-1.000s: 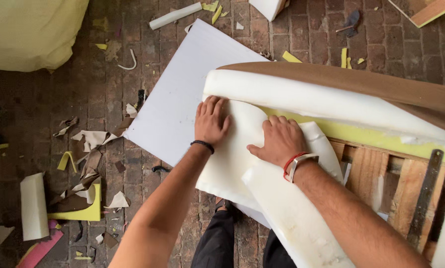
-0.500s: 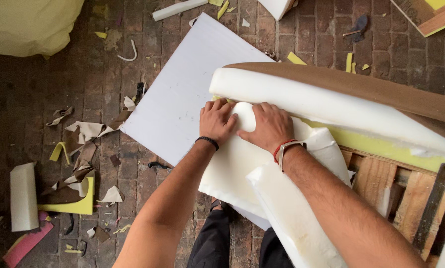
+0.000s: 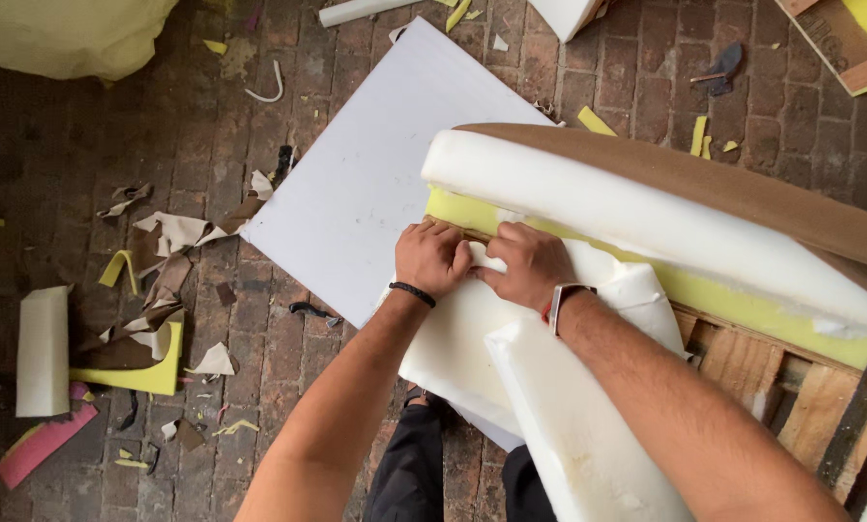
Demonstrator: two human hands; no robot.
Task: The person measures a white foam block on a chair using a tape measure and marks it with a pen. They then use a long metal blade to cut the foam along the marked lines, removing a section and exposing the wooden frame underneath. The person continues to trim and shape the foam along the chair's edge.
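My left hand (image 3: pixel 431 257) and my right hand (image 3: pixel 527 263) press side by side on a white foam sheet (image 3: pixel 472 338), fingers curled into its upper edge where it meets a yellow foam strip (image 3: pixel 704 295). Above them a thick white foam roll (image 3: pixel 646 217) is folded back under brown fabric (image 3: pixel 743 188). The left wrist wears a black band, the right a watch. To the right lies the bare wooden frame (image 3: pixel 752 362) with a metal strap (image 3: pixel 854 416).
A large white board (image 3: pixel 356 184) lies on the brick floor to the left. Scraps of fabric and foam (image 3: pixel 162 261) litter the left side, with a white foam block (image 3: pixel 43 350), a pink strip (image 3: pixel 42 445) and a big yellowish foam mass (image 3: pixel 66 34).
Both hands have moved up the white foam sheet and come together at its top edge, fingers now curled into it. The view has shifted slightly.
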